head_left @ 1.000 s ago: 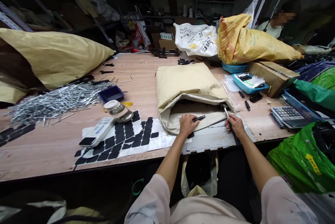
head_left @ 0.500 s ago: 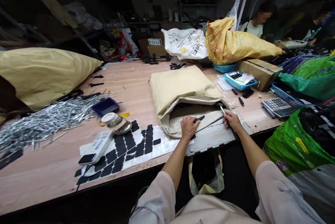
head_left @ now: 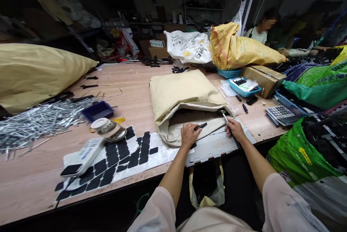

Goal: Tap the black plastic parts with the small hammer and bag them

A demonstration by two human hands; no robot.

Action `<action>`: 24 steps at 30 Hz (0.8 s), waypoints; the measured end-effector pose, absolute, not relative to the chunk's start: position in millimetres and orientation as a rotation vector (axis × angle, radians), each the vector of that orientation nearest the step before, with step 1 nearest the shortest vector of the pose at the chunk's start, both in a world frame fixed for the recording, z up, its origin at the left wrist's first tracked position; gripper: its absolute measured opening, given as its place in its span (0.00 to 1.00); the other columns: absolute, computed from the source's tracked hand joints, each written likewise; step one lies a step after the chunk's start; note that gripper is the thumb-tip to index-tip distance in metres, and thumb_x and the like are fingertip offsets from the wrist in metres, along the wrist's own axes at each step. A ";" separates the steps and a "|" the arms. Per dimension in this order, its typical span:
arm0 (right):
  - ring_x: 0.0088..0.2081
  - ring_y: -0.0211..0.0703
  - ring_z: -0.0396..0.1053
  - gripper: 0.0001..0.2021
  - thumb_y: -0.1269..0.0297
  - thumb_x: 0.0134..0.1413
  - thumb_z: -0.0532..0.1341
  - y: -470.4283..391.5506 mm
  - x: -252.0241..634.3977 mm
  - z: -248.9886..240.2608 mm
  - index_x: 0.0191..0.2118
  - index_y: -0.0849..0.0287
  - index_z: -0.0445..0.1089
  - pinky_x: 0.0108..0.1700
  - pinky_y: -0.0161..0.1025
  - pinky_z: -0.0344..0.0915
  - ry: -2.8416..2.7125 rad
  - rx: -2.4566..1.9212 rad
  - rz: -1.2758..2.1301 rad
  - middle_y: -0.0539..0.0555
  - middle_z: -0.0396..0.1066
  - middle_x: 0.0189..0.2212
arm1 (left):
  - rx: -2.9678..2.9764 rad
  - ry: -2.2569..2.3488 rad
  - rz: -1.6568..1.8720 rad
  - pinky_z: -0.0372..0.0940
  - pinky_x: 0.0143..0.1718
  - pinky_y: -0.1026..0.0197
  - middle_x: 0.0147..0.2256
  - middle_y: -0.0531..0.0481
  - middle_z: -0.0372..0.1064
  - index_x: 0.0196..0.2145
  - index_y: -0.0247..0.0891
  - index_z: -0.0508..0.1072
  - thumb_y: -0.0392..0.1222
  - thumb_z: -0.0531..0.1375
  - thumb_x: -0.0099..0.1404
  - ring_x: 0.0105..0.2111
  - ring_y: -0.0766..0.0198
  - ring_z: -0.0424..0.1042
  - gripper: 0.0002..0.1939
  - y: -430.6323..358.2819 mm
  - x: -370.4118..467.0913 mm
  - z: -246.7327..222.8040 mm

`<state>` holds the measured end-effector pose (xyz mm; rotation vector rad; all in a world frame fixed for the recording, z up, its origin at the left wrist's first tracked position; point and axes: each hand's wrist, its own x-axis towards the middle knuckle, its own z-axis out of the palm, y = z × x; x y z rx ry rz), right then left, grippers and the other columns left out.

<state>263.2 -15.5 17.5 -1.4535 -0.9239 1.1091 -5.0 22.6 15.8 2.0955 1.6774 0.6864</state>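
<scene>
A large beige sack [head_left: 184,87] lies on the table with its mouth open toward me. My left hand [head_left: 189,134] is at the lower lip of that mouth, its fingers closed on a small black part [head_left: 201,126]. To the right, my right hand [head_left: 234,129] grips a metal rod tool [head_left: 225,117] with a dark handle. The rod's round dark head sits at the right corner of the sack's mouth. A white cardboard sheet [head_left: 213,148] lies under the sack's front edge.
Left of the sack are black sticker sheets [head_left: 145,148], a white device [head_left: 84,156], a glass jar [head_left: 108,130], a blue tray [head_left: 97,111] and piled metal rods [head_left: 48,119]. On the right are a calculator [head_left: 282,114], blue baskets [head_left: 245,87], a carton [head_left: 262,78] and a green bag [head_left: 300,156].
The camera view has shifted slightly, moving the table items left in the picture. Both hands keep their holds and stay near the sack's mouth.
</scene>
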 end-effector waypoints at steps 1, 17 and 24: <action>0.16 0.34 0.62 0.29 0.58 0.48 0.63 -15.7 262.8 18.2 0.56 0.63 0.70 0.15 0.30 0.60 -0.922 -1.450 1.115 0.44 0.69 0.19 | 2.096 1.674 0.690 0.58 0.49 0.53 0.41 0.49 0.73 0.45 0.50 0.81 0.48 0.65 0.65 0.48 0.52 0.64 0.11 22.5 -5.3 15.5; 0.18 0.33 0.62 0.35 0.51 0.46 0.66 -18.9 260.4 14.6 0.59 0.64 0.67 0.16 0.31 0.61 -0.909 -1.434 1.162 0.44 0.68 0.22 | 2.044 1.637 0.771 0.59 0.50 0.55 0.38 0.50 0.75 0.44 0.48 0.81 0.47 0.67 0.62 0.45 0.56 0.66 0.12 24.4 -9.5 8.4; 0.19 0.33 0.63 0.32 0.52 0.47 0.65 -27.3 255.8 22.8 0.57 0.64 0.70 0.17 0.30 0.62 -0.952 -1.512 1.074 0.47 0.71 0.24 | 2.003 1.669 0.699 0.58 0.52 0.54 0.41 0.51 0.74 0.43 0.49 0.81 0.48 0.67 0.63 0.48 0.55 0.65 0.11 24.0 -5.7 13.6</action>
